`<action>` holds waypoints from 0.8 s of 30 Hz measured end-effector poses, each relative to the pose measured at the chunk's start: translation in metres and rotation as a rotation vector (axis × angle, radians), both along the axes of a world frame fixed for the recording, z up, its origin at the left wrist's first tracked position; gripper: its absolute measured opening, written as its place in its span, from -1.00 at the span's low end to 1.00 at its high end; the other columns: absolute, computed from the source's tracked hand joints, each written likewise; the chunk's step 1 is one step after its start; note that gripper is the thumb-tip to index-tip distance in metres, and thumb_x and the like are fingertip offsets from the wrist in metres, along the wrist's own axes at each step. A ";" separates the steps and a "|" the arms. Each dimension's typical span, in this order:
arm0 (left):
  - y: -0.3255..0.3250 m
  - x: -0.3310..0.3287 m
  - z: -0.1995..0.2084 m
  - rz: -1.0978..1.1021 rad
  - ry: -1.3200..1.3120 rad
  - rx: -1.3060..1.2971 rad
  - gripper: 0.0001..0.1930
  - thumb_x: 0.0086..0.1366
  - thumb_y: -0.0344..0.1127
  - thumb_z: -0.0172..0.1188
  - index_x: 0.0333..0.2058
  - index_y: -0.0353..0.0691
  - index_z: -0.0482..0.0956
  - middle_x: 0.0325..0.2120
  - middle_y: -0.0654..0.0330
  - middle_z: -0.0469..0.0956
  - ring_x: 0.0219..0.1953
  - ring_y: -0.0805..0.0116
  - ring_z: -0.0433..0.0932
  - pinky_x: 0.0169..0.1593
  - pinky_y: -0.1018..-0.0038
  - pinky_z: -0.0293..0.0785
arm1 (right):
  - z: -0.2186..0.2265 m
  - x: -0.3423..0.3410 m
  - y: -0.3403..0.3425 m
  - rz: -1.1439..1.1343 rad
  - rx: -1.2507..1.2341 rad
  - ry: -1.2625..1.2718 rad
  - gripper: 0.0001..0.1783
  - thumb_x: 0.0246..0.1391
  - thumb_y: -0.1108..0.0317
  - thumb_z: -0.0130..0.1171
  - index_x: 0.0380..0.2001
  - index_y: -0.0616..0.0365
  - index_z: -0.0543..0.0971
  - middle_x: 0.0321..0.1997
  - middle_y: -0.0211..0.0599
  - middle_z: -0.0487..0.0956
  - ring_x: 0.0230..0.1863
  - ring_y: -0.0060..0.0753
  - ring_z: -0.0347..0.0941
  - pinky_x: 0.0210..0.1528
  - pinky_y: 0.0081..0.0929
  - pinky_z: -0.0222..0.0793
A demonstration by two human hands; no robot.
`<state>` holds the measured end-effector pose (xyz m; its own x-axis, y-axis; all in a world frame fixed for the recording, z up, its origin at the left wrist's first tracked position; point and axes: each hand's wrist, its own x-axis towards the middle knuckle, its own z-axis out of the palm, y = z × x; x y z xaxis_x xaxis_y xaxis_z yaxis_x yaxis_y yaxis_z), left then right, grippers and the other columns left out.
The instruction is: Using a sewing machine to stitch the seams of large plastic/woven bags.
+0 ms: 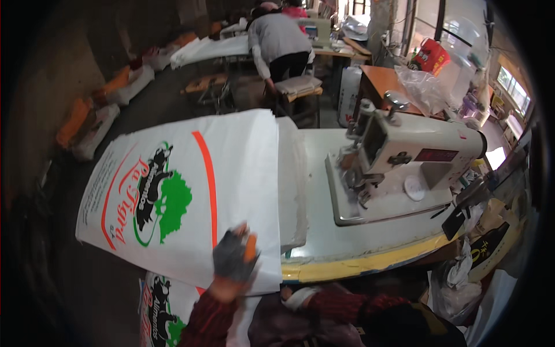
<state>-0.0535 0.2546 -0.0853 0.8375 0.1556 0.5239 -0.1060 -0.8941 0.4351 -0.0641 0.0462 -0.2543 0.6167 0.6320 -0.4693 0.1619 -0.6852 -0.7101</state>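
A stack of large white woven sacks (243, 156) with green, red and black print lies over the left part of the sewing table. My left hand (236, 254), in a dark grey glove, rests palm down on the top sack near its lower right corner, fingers stretched forward and a little blurred. Something orange shows along its thumb side; whether it is a cover or an object I cannot tell. Close to the stack's lower right corner is my right hand (295, 297), with white at the wrist; its fingers are mostly hidden. More printed sack (159, 306) hangs below the stack, by my lap.
An industrial sewing machine (416, 156) stands on the pale table (324, 237), right of the stack. Plastic bags (459, 289) crowd the right side. Ahead, a person in grey (280, 40) bends by a padded stool (298, 87). Bundles of sacks (95, 130) line the left wall.
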 end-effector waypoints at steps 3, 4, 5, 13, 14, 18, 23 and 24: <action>-0.004 0.086 -0.037 0.254 -0.051 0.022 -0.46 0.07 -0.15 0.18 -0.02 -0.33 0.32 -0.21 -0.02 0.44 -0.12 0.09 0.42 -0.09 0.34 0.39 | 0.014 0.009 -0.008 0.502 0.024 -0.287 -0.69 -0.09 0.14 -0.11 -0.67 0.12 0.43 -0.61 -0.14 0.47 -0.54 -0.05 0.41 -0.40 -0.26 0.32; 0.004 0.096 -0.058 0.468 0.028 0.257 -0.45 0.03 -0.13 0.21 -0.05 -0.32 0.36 -0.20 -0.01 0.44 -0.12 0.08 0.42 -0.09 0.35 0.38 | 0.018 0.011 -0.009 0.588 0.047 -0.360 -0.70 -0.09 0.13 -0.09 -0.64 0.12 0.43 -0.62 -0.14 0.46 -0.55 -0.05 0.41 -0.42 -0.26 0.31; -0.001 0.113 -0.058 0.628 0.109 0.443 -0.44 -0.01 -0.10 0.24 -0.07 -0.31 0.40 -0.19 0.01 0.45 -0.13 0.07 0.43 -0.09 0.36 0.37 | 0.036 0.018 -0.018 0.567 0.130 -0.342 -0.73 -0.08 0.14 -0.07 -0.55 0.10 0.47 -0.53 -0.11 0.50 -0.45 -0.05 0.45 -0.35 -0.24 0.33; 0.031 0.120 -0.074 0.669 0.093 -0.456 -0.79 0.03 -0.23 0.22 -0.55 -0.27 0.49 -0.58 0.04 0.53 -0.48 0.12 0.52 -0.39 0.32 0.41 | 0.082 0.078 -0.054 0.287 0.661 0.190 -0.59 0.02 0.27 0.09 -0.05 0.19 0.41 -0.32 -0.34 0.54 -0.28 -0.49 0.43 -0.15 -0.54 0.31; 0.017 0.114 -0.063 0.667 0.204 -0.678 -0.79 0.04 -0.23 0.21 -0.53 -0.28 0.49 -0.57 0.03 0.53 -0.47 0.11 0.52 -0.39 0.31 0.41 | 0.067 0.083 -0.056 0.136 0.787 0.199 -0.56 0.03 0.31 0.10 -0.02 0.25 0.37 -0.33 -0.32 0.54 -0.31 -0.55 0.42 -0.21 -0.59 0.33; -0.069 0.034 -0.087 0.477 0.149 -0.350 -0.81 0.07 -0.26 0.17 -0.46 -0.29 0.49 -0.52 -0.01 0.51 -0.43 0.05 0.50 -0.34 0.27 0.39 | 0.121 0.082 -0.058 -0.527 0.530 0.369 -0.39 0.00 0.15 0.14 0.04 0.29 0.27 -0.37 -0.23 0.54 -0.36 -0.53 0.42 -0.33 -0.62 0.35; -0.106 -0.014 -0.041 0.426 0.149 0.001 -0.75 0.00 -0.35 0.17 -0.33 -0.33 0.45 -0.48 0.02 0.48 -0.39 0.02 0.47 -0.33 0.28 0.39 | 0.101 0.098 -0.031 -0.586 0.758 0.560 -0.72 -0.01 0.23 0.13 -0.25 0.12 0.42 -0.39 -0.25 0.53 -0.41 -0.44 0.43 -0.36 -0.55 0.36; -0.093 -0.015 -0.028 0.514 0.247 0.096 -0.70 0.03 -0.30 0.15 -0.26 -0.33 0.43 -0.43 0.03 0.49 -0.36 0.06 0.48 -0.30 0.30 0.39 | 0.089 0.091 -0.029 -0.660 0.856 0.609 -0.86 -0.02 0.27 0.13 -0.39 0.06 0.51 -0.39 -0.27 0.53 -0.44 -0.41 0.43 -0.37 -0.52 0.36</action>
<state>-0.0687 0.1620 -0.1133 0.7658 0.5365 0.3545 0.4469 -0.8405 0.3064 0.0268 0.0172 -0.1652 0.7595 0.5277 -0.3803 -0.5507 0.2106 -0.8077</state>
